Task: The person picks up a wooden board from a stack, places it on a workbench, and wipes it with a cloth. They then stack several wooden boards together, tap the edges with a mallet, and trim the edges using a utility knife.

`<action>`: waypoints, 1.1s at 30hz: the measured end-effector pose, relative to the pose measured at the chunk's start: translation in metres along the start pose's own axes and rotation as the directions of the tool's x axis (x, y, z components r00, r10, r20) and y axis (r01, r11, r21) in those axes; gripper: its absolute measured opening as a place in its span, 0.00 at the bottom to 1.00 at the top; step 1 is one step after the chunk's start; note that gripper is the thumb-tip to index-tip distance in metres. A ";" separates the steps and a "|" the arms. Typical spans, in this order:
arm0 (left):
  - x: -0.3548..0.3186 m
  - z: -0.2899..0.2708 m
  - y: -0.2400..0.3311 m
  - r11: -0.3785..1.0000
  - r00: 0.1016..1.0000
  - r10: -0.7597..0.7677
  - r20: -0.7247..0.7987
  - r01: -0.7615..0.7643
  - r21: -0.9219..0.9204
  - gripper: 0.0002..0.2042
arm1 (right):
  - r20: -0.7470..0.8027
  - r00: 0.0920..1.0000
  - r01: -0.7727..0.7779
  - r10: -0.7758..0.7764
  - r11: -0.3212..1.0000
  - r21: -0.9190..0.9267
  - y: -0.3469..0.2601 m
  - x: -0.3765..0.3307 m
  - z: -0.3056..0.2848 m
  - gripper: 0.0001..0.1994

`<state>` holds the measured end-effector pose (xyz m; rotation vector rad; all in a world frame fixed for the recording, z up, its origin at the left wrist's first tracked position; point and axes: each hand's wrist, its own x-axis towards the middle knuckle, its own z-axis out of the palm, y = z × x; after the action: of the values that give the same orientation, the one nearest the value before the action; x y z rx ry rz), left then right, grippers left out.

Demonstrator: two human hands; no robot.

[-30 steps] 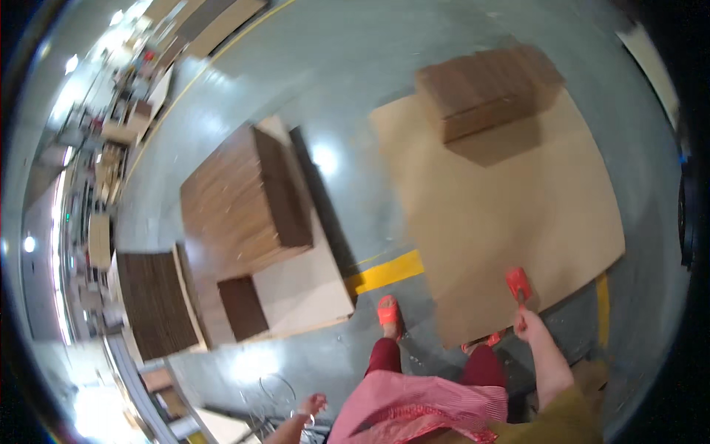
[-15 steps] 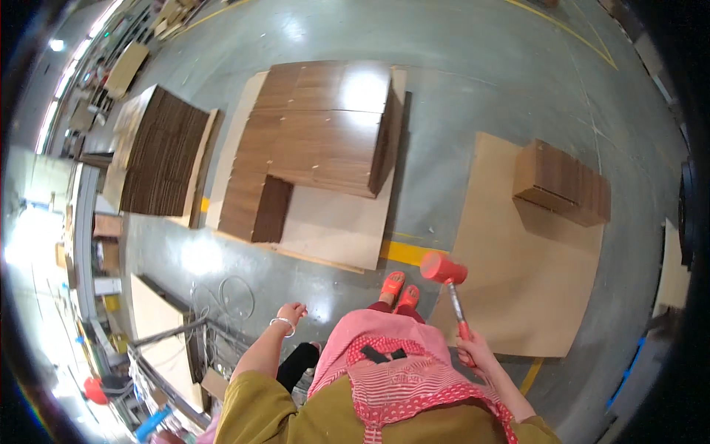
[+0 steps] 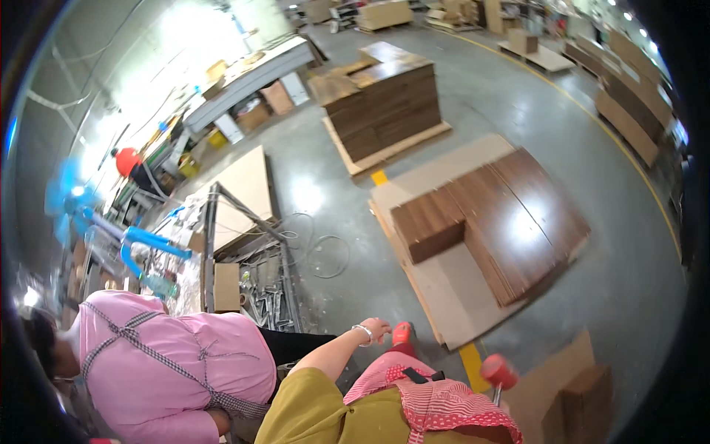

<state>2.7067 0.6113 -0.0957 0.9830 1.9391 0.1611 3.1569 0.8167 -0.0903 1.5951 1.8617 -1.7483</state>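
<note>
My left hand (image 3: 378, 330), with a bracelet at the wrist, hangs beside my left thigh. It holds nothing, and its fingers are loosely bent and partly apart. At the lower right a red-headed mallet (image 3: 500, 371) sticks out past my red-and-white apron (image 3: 440, 403). Its shaft runs down behind the apron, and my right hand does not show. Ahead of me lies an L-shaped stack of brown wood-grain panels (image 3: 510, 211) on a beige base board (image 3: 462, 300). To the right of the mallet stands a smaller brown stack (image 3: 586, 403) on another beige board (image 3: 551, 377).
Close on my left, a person in a pink top (image 3: 177, 362) bends over beside a dark metal frame (image 3: 255, 214). A looped hose (image 3: 328, 257) lies on the floor. Farther off are another panel stack (image 3: 388, 111), a long workbench (image 3: 248, 81) and a blue fan (image 3: 74, 196).
My view has swung left, bringing the person in pink and the workbench into sight. The mallet is lower in the picture, and my right hand, earlier closed on its handle, no longer shows.
</note>
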 end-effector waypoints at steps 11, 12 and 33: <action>-0.047 -0.114 -0.306 0.824 0.733 -0.539 -0.415 0.357 -0.439 0.14 | 0.314 0.930 0.282 -0.193 0.921 -0.267 -0.226 0.156 0.162 0.09; -0.058 -0.141 -0.314 0.793 0.701 -0.589 -0.401 0.406 -0.455 0.14 | 0.319 0.909 0.350 -0.269 0.908 -0.231 -0.258 0.176 0.171 0.09; -0.035 -0.368 -0.586 0.427 0.268 -0.890 -0.368 0.215 -0.878 0.14 | 0.518 0.822 0.301 -0.236 0.953 -0.044 -0.759 0.415 0.464 0.08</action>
<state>2.0942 0.2912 -0.1419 -0.6509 2.6187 0.9807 2.1776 0.8666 -0.0357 0.7375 1.9286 -1.8748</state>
